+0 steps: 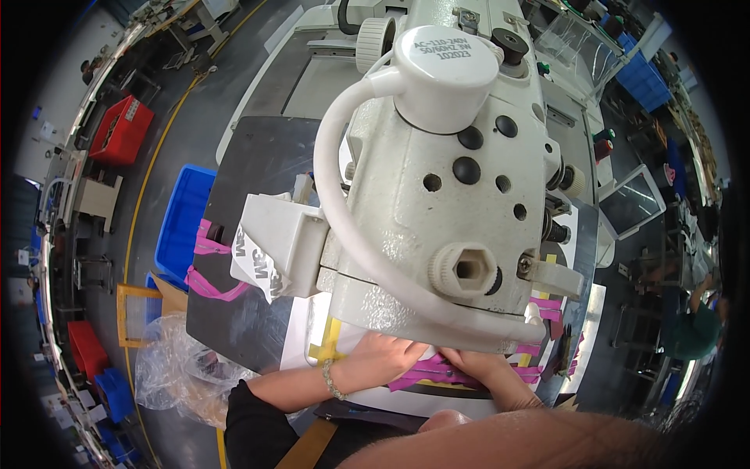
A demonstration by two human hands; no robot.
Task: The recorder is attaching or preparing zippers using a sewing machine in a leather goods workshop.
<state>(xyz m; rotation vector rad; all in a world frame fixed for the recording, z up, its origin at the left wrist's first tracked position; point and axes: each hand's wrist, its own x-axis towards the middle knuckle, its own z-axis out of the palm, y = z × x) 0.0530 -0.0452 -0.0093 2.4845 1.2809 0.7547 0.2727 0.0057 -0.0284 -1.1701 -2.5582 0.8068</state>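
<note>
A large white sewing machine (398, 227) fills the middle of the view, its head hanging over my hands. Below its lower edge lies a magenta fabric strip (437, 377) with yellow edges beside it. My left hand (383, 359), with a beaded bracelet at the wrist, has its fingers drawn together at the fabric's left end. From the other side my right hand (480, 366) closes on the fabric, thumb and fingers pointing toward my left hand. The machine head partly hides the fingertips of both hands, and the needle area is out of sight.
More magenta strips (215, 288) hang at the dark table's (266, 168) left edge. A blue bin (183, 219) and a clear plastic bag (187, 375) stand at the left. To the right are a tablet-like screen (633, 202) and thread spools (603, 144). A red bin (123, 131) lies farther off.
</note>
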